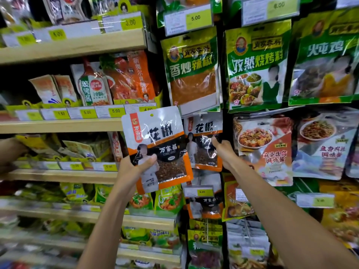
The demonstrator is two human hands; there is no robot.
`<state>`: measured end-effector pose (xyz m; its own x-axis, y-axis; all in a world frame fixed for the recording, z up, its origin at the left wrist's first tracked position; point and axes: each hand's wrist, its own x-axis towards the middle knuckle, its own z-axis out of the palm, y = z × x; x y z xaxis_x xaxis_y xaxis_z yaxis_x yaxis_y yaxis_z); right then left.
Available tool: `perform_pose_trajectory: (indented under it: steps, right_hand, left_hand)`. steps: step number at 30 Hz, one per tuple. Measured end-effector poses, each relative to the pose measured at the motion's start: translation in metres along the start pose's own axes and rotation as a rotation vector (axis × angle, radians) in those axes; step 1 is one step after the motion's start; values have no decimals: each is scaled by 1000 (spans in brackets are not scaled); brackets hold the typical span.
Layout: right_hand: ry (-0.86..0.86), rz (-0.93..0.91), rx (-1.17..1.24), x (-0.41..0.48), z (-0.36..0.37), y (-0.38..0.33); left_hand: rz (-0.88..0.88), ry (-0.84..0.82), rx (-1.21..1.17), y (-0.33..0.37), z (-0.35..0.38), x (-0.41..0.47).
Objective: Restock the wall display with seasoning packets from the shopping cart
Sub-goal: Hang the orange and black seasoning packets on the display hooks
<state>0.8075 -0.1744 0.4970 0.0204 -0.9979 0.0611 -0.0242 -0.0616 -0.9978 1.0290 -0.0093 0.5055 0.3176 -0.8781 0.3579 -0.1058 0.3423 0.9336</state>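
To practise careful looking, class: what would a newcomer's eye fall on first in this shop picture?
First, the white and orange packet at the centre, gripped from below by the left hand. Just to its right, the right hand pinches a matching hanging packet. Above them hang bright green packets.

The hanging peppercorn packet (204, 133) is boxed in: green chili packet (191, 70) overlapping its top, mapo tofu packet (266, 150) just right, price tag (198, 191) below, held peppercorn packet (155, 140) covering the left. Only a narrow dark strip (227, 123) between the columns is free.
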Motion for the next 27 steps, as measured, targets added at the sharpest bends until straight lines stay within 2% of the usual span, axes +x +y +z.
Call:
perform_pose_trajectory:
  steps: [3, 6, 8, 10, 13, 17, 19, 20, 22, 25, 27]
  right_hand:
    - [5, -53, -123, -12, -2, 9]
    - [144, -182, -240, -43, -4, 25]
    - [207, -299, -207, -73, -1, 32]
    - [124, -335, -95, -98, 3, 33]
    - [-155, -220, 123, -119, 4, 21]
    - [-129, -191, 86, -117, -6, 20]
    - [-105, -166, 92, -113, -13, 25]
    - [-99, -159, 85, -112, -16, 28]
    - [-86, -143, 65, -110, -23, 34]
    - [-71, -115, 68, -103, -31, 43]
    - [-49, -111, 69, -98, -33, 44]
  left_hand:
    - [-32, -30, -22, -7, -5, -3]
    - [-69, -56, -22, -15, -5, -6]
    - [-65, -95, -10, -19, 2, -9]
    - [-65, -142, 3, -20, 15, -11]
    - [-85, -188, 33, -20, 37, -12]
    - [-100, -232, 103, -16, 59, -14]
    - [-40, -208, 211, -11, 62, -12]
    - [23, -149, 266, -8, 62, -9]
    - [203, 98, 371, 3, 55, -1]
    - [652, 529, 706, 17, 40, 23]
    - [830, 613, 934, 18, 34, 44]
